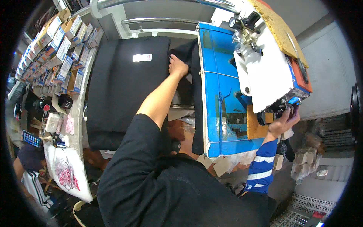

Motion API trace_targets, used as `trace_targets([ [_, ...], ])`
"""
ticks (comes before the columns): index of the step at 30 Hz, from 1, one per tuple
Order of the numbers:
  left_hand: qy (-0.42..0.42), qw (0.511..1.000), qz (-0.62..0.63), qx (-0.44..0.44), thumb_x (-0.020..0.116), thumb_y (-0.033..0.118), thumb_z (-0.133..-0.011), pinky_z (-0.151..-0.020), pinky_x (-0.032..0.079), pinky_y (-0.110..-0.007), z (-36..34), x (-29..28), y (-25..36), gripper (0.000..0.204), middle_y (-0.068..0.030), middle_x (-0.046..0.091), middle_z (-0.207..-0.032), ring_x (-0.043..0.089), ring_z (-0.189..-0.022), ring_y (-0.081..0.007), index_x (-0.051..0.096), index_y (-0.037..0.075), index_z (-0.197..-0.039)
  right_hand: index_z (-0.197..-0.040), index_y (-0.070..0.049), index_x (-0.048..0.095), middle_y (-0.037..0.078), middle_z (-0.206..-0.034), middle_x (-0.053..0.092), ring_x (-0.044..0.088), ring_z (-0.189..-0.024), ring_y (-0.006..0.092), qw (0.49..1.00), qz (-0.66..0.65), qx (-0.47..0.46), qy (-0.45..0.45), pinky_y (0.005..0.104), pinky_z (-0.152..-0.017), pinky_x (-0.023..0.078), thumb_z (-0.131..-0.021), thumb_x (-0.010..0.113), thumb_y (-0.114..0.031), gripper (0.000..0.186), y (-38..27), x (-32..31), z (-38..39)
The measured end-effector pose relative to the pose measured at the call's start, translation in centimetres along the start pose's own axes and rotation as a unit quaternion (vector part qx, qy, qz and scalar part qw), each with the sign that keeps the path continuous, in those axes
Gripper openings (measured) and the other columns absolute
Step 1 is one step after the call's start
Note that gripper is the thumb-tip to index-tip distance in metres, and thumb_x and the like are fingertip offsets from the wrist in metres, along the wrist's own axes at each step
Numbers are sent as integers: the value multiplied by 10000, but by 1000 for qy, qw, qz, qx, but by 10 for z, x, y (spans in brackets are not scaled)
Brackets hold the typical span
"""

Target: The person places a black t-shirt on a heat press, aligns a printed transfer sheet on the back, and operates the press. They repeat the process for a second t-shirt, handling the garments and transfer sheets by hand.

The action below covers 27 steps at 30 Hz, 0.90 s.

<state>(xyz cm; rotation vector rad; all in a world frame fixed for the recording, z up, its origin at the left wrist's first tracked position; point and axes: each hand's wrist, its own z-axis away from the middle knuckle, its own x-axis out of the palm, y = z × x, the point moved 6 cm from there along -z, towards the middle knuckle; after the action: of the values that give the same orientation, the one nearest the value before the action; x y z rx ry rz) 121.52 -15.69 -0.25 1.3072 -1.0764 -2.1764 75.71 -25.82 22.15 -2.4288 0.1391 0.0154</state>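
A black cloth panel (128, 90) lies flat on the left, with a small white printed patch (142, 58) near its top. My left hand (178, 67) is closed at its right edge, gripping black cloth that runs toward a dark strip beside the blue board. To the right, the blue board (223, 56) has cords across it and a pale edge. Above its right side stands a white-topped machine (264, 72) with a pressure gauge (235, 23). My right hand (285, 120) is closed around a black part at the machine's near end; the fingers partly hide that part.
Stacked small boxes (62, 49) fill the shelf at far left, above a phone (31, 139) and a white printed cloth (68, 170). Another person's arm (20, 170) shows at lower left. Yellow foam (276, 22) and a knife-like tool (300, 62) lie on the machine. Metal rails (166, 19) cross behind.
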Motion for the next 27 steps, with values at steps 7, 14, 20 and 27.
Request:
trace_targets([
  [7,165,910,6,381,662,226,-885,-1127,434,-451,28,-139,-13,394,-246,635,-1349,584,-1290,-394,713,5,-1208,-1430,67,483,190,-1361,583,564,-1228,243,980,197,27,13,363,-1062,442,-1073,580,-252,488,7,-15,-8],
  [14,364,916,-167,-2,614,438,-955,-953,510,-485,36,-388,-278,510,-248,708,-1164,666,-1103,-417,717,-22,-1149,-1464,60,465,212,-1464,526,558,-1280,275,988,145,47,20,387,-1092,435,-1076,559,-225,490,19,-20,-18],
  [20,-170,890,378,-193,360,840,-932,-1176,319,-547,-4,-330,-383,975,-155,454,-1584,391,-1467,-338,454,89,-1548,-1398,9,582,207,-1413,555,539,-1305,317,818,549,-173,18,412,-1086,436,-986,642,-125,437,-117,31,20],
  [27,22,831,556,4,605,365,-1039,-1122,431,-402,-144,-359,-338,595,-162,603,-1396,570,-1300,-284,490,-50,-1451,-1006,-17,750,133,-1006,752,718,-904,195,893,53,-19,-447,302,-794,561,-900,745,-90,128,-212,273,183],
])
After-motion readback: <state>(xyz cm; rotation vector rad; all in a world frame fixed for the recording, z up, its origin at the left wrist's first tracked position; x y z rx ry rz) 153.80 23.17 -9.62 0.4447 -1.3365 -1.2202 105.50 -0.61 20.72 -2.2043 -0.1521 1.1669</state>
